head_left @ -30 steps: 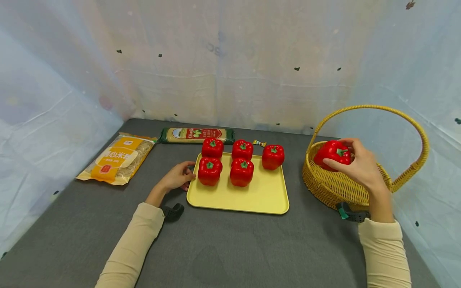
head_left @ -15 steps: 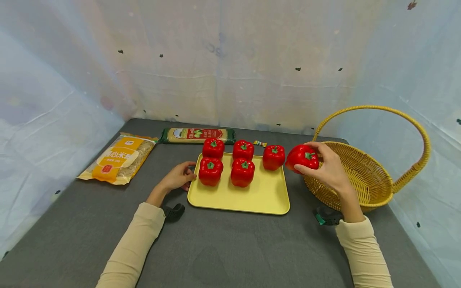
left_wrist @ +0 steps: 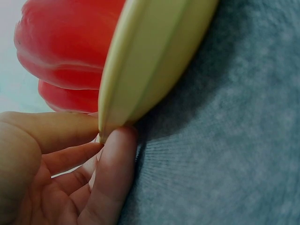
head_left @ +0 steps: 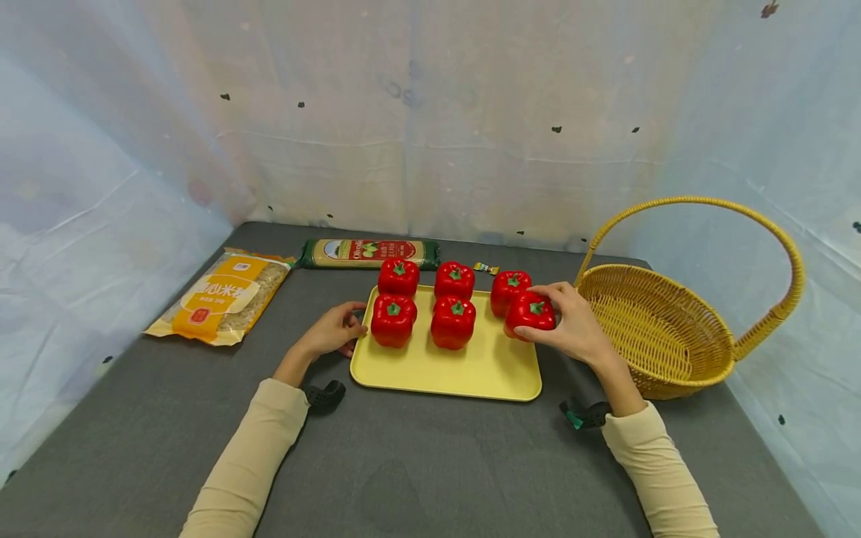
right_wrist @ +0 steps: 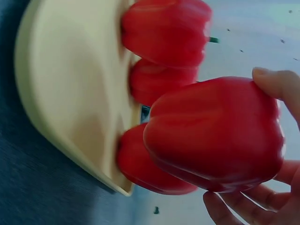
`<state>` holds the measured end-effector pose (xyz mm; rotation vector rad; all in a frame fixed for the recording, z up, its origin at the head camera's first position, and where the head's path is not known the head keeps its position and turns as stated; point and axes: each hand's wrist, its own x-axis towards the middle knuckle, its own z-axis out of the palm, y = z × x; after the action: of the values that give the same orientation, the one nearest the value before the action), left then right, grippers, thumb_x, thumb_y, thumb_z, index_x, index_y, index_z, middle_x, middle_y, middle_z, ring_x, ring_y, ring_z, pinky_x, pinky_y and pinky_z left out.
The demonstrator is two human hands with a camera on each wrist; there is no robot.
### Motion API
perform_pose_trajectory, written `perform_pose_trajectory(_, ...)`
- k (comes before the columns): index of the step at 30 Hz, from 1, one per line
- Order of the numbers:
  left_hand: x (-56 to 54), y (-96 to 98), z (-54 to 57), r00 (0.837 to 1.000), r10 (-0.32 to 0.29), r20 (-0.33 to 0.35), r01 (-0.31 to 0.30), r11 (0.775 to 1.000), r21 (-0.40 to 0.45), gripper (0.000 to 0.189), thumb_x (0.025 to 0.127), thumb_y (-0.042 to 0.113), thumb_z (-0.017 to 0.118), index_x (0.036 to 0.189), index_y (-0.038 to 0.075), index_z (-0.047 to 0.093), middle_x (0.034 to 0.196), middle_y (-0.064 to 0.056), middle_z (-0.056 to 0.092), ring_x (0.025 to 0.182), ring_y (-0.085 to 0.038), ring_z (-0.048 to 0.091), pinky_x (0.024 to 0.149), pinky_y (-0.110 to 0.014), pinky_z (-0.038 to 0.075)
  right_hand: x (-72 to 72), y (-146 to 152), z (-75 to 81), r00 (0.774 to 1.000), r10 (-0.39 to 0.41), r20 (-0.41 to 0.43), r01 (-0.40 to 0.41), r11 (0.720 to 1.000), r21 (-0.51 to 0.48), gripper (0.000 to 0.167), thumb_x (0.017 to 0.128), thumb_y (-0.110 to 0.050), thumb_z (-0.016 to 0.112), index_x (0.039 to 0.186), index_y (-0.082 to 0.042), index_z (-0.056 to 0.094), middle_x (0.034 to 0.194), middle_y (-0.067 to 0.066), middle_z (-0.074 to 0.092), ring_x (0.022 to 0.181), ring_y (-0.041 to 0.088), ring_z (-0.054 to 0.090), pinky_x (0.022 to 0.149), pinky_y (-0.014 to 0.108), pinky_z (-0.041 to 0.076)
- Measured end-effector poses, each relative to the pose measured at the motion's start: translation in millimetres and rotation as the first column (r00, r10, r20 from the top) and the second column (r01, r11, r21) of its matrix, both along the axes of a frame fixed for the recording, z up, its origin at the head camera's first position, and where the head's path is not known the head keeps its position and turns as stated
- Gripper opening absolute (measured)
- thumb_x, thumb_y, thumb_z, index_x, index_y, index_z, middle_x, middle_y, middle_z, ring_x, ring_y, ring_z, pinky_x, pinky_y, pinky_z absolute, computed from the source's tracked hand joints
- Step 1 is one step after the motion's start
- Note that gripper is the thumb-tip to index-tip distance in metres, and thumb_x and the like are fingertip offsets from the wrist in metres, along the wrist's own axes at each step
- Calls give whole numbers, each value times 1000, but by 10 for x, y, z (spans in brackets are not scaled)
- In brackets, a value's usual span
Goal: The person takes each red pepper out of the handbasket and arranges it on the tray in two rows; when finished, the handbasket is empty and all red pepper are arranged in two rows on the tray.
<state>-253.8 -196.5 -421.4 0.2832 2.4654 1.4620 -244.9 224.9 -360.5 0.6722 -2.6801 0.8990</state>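
My right hand (head_left: 573,327) grips a glossy red bell pepper (head_left: 528,315) by its sides, thumb toward me, over the right part of a yellow tray (head_left: 464,377). In the right wrist view this held pepper (right_wrist: 215,133) hangs tilted above the tray's floor, fingertips at its stem end. At the tray's left edge my left hand (head_left: 332,330) pinches the rim between thumb (left_wrist: 115,168) and fingers. Several other red bell peppers stand on the tray, stems up: a front one (head_left: 453,323), a front-left one (head_left: 393,321), and a back-right one (head_left: 509,291) partly behind the held pepper.
A yellow wicker basket (head_left: 659,321) with a tall hoop handle stands at the right. A bag of grain-like food (head_left: 222,295) lies at the left. Behind the tray are a long green-ended packet (head_left: 366,252) and a small wrapped sachet (head_left: 486,268).
My right hand has carried the bell pepper leftward from above the basket to over the tray's right side. The left hand has stayed at the tray's rim.
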Motion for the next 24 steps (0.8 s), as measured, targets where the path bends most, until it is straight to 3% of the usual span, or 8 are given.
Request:
perform_pose_trajectory(1, -24, -11, -42, 1000, 4, 0, -4, 1000, -1, 48, 92, 7, 54, 136, -2, 36, 85, -13, 51, 60, -18, 54, 52, -33, 55, -8, -15, -18, 1000, -2, 10, 2, 1000, 8, 66, 70, -40, 80, 124, -8, 56, 111, 11, 51, 97, 28, 49, 77, 47, 51)
perform_pose_trajectory(7, -29, -14, -39, 1000, 9, 3, -9, 1000, -2, 48, 92, 7, 54, 136, -1, 37, 85, -13, 52, 60, -18, 54, 52, -33, 55, -51, -93, -108, 999, 10, 47, -10, 1000, -10, 73, 67, -44, 81, 120, -4, 52, 112, 11, 55, 96, 27, 55, 79, 44, 51)
perform_pose_trajectory(24, -28, -19, -52, 1000, 3, 4, -3, 1000, 4, 49, 93, 7, 54, 137, -2, 35, 85, -13, 52, 60, -18, 53, 53, -33, 55, -74, -147, -210, 996, 31, 79, -32, 999, 16, 70, 67, -47, 80, 119, -7, 54, 116, 9, 55, 97, 24, 56, 81, 41, 52)
